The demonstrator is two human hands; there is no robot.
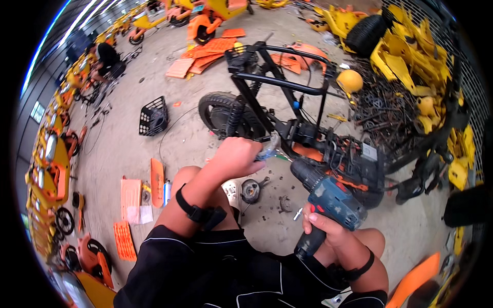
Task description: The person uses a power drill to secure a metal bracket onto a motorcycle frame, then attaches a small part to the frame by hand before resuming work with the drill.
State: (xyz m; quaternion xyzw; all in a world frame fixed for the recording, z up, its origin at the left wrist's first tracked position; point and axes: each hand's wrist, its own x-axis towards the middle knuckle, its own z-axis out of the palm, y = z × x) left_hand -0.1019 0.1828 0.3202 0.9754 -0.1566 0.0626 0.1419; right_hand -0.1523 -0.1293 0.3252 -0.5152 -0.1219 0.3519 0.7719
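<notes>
My right hand [326,226] is wrapped round the grip of a blue and black cordless drill [334,192]. The drill is tilted, with its chuck pointing up and left toward the stripped black scooter frame [280,82]. My left hand [236,158] is closed on a blue-and-grey hand tool [268,150] beside the lower frame; its exact kind is blurred. A thin bit seems to reach from the chuck toward the spot near that tool. The rear wheel [231,115] lies just beyond my left hand. Wiring and a dark box [359,169] sit in the frame on the right.
A round metal part [250,190] lies on the floor by my shoe. A black basket [153,116] and orange panels [205,53] lie farther off. Yellow shells [405,56] and dark metal parts [380,105] are heaped at right. Another person [107,56] crouches at far left near scooters.
</notes>
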